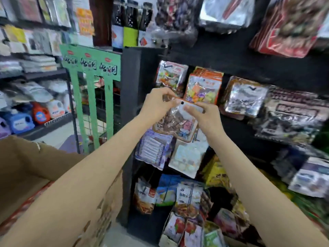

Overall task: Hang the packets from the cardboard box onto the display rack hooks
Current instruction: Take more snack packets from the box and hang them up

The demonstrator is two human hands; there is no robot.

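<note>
The packet [175,122] looks light and limp, a thin crinkly pouch that will flop below wherever it is held, and its glossy film is probably a little slippery; the sensible place to take it is the stiffer header strip at the top, either side of the hang hole [182,103], so the hole stays flat and open for a hook. That is where both hands have it now. The left hand [156,104] pinches the top left corner, its fingers curled onto the header, and the right hand [204,116] grips the top right edge with the thumb pressed across the front just beside the hole. The packet is held up in the air in front of the black display rack [231,56], between the hanging rows, not yet on any hook that I can see. It has an orange border, a pale header with a small dark round hole, and a clear window showing brown pieces, with a pink cartoon figure printed low on the front. Other packets [203,86] hang just behind it on the rack. The cardboard box [35,163] sits low to the left, under the left forearm, its flap raised. The contents seem loose, so squeezing the body could crush them.
</note>
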